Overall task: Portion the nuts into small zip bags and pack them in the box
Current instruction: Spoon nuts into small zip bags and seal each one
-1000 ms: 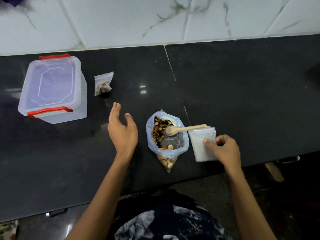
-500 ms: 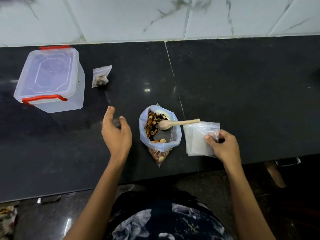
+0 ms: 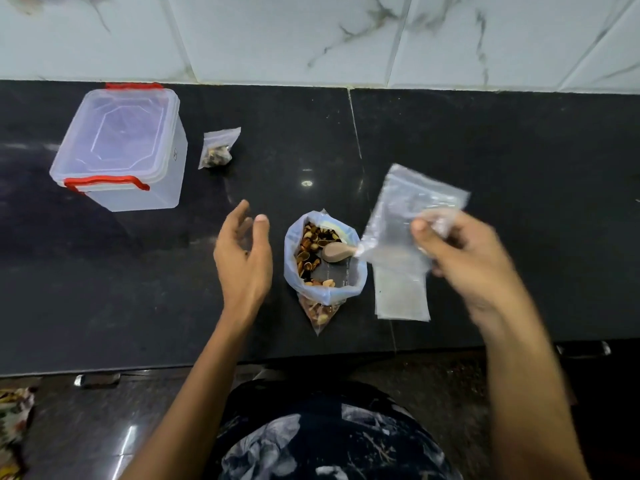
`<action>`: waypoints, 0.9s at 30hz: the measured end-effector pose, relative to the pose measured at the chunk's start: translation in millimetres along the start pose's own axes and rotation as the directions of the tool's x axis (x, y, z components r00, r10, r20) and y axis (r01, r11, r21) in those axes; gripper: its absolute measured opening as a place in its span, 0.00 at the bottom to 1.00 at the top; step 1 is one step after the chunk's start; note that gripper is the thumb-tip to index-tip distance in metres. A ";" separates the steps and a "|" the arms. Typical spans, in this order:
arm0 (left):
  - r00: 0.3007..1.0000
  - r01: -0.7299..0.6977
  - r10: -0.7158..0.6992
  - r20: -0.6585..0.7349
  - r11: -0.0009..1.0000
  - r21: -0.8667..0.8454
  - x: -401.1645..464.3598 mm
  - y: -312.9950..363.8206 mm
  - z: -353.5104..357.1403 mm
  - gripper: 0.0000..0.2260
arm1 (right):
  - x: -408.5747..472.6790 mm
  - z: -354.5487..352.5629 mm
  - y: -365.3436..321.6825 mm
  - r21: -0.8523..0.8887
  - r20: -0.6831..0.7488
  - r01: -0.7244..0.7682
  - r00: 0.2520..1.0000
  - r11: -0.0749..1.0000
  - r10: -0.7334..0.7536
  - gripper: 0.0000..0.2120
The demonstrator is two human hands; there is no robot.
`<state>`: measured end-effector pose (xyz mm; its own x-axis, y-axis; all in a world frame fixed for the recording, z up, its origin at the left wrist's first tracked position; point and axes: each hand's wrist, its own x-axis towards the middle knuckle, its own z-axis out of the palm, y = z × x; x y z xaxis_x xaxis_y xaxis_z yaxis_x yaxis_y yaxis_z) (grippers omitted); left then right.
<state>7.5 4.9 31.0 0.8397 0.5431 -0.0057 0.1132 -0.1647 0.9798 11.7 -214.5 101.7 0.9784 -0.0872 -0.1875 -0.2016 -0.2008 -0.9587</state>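
An open plastic bag of mixed nuts (image 3: 323, 261) stands on the black counter, with a wooden spoon (image 3: 337, 252) lying in it. My right hand (image 3: 464, 258) pinches an empty small zip bag (image 3: 408, 216) and holds it in the air, right of the nut bag. A stack of empty zip bags (image 3: 401, 296) lies flat below it. My left hand (image 3: 244, 258) hovers with relaxed fingers, left of the nut bag, holding nothing. A filled small zip bag (image 3: 217, 148) lies beside the clear lidded box with red handles (image 3: 121, 147) at the far left.
The black counter (image 3: 519, 150) meets a white marble-tiled wall (image 3: 311, 32) at the back. Its front edge runs just below the nut bag, with metal drawer handles (image 3: 97, 379) under it.
My right hand has lifted one zip bag off the stack and raised it. My left hand stays open beside the nut bag.
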 end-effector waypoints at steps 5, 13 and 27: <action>0.896 0.197 -0.132 0.423 0.974 -0.113 1.6 4.6 -6.9 0.22 | 19.0 73.8 11.6 0.013 0.184 -0.114 0.977 0.993 0.110 0.09; 0.883 0.246 -0.189 0.429 0.966 -0.080 17.5 -1.4 -31.8 0.03 | 36.9 93.2 11.3 -0.034 0.261 -0.144 0.954 0.989 0.148 0.09; 0.987 -0.091 0.097 0.131 0.994 -0.055 37.2 24.8 -38.1 0.07 | 42.9 147.4 -0.6 0.111 0.241 0.087 0.964 0.990 -0.111 0.05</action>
<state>21.3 52.3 62.7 0.9089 0.4121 0.0637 0.0070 -0.1678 0.9858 60.6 -74.2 62.7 0.9768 0.1735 -0.1255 -0.1097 -0.0980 -0.9891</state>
